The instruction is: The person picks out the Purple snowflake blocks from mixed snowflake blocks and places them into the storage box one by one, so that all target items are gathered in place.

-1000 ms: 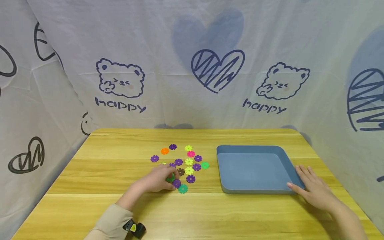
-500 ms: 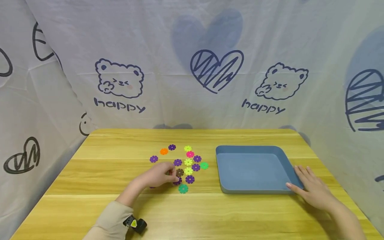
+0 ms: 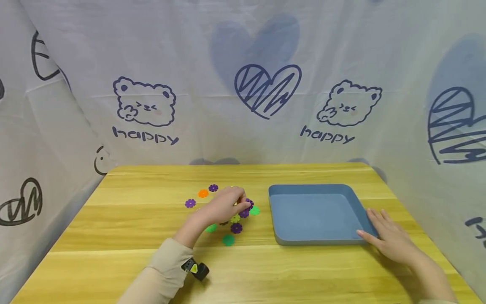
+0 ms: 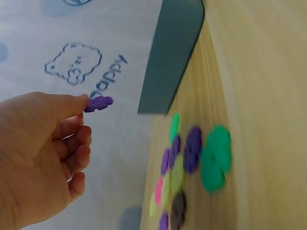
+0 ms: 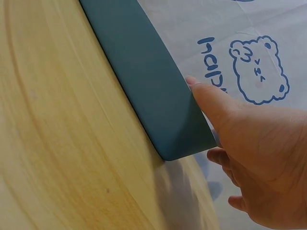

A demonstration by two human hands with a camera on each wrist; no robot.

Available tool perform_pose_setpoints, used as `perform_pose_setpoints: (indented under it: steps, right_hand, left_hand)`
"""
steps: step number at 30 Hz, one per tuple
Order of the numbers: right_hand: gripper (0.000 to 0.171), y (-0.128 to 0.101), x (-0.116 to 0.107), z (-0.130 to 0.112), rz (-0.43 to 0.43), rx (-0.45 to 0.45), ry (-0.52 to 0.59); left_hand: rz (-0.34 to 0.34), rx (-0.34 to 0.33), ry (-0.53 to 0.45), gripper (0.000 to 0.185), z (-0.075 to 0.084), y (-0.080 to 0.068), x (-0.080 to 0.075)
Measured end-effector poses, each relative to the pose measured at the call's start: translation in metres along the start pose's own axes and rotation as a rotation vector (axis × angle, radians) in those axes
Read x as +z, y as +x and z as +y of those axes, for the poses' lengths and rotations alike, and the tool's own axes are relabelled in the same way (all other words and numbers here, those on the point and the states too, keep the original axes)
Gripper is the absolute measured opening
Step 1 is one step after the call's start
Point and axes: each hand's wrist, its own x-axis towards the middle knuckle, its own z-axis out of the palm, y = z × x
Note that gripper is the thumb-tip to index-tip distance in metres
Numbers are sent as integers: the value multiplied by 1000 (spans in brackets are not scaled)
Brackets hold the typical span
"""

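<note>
Tray [image 3: 317, 213] edge under right hand [image 3: 389, 238], flat.

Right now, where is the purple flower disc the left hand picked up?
In the left wrist view, the purple disc is pinched at the left hand's fingertips, lifted above the scattered discs, left of the blue tray.

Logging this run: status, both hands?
Left hand pinches purple disc. Right hand rests on blue tray. Nothing between.
</note>
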Motion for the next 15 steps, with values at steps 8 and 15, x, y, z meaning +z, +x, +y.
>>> perform_pose_setpoints:
  steps: [8, 15]
  right_hand:
    - [87, 2, -1, -1, -10, 2, 0]
    - [87, 1, 0, 1, -4, 8, -17]
  left_hand:
    - [44, 85, 134, 23, 32, 37, 12]
    - [165, 158, 283, 24, 60, 72, 30]
